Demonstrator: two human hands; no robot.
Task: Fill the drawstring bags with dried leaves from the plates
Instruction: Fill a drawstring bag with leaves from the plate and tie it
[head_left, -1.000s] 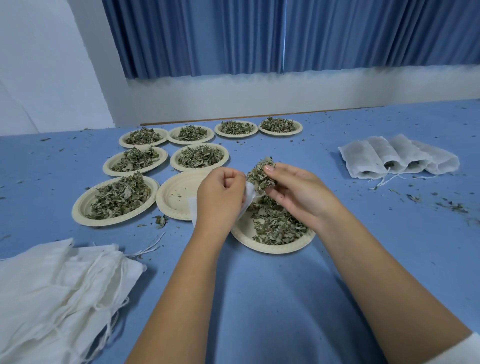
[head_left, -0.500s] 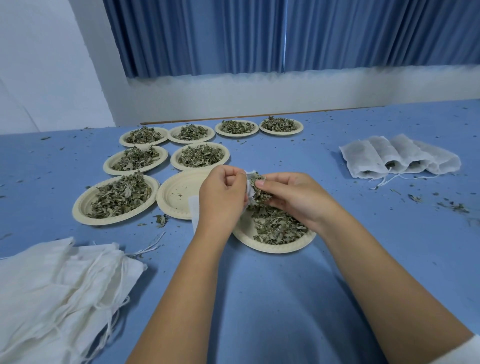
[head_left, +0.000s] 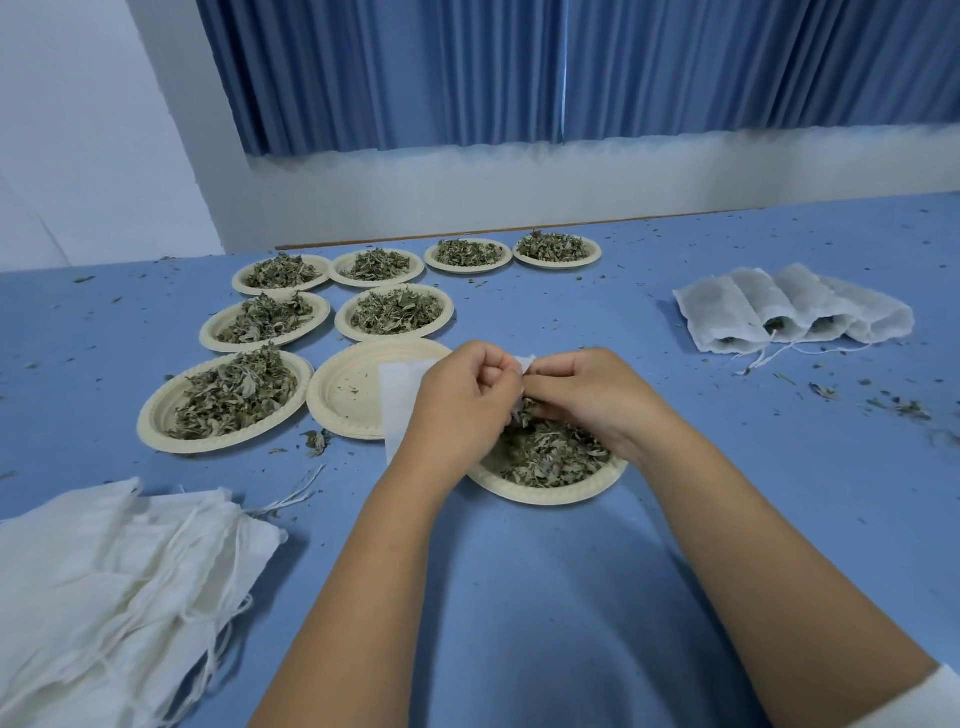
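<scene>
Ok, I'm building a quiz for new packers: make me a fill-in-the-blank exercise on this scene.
The left hand grips a white ____ over the nearest plate of leaves.
The plate left of that hand is almost ____.
The filled bags lie on the person's ____ side.
Missing: bag; empty; right.

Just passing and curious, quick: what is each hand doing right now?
Left hand: closed, holding the drawstring bag at its mouth.
Right hand: closed, pinching dried leaves at the bag's mouth.
</scene>
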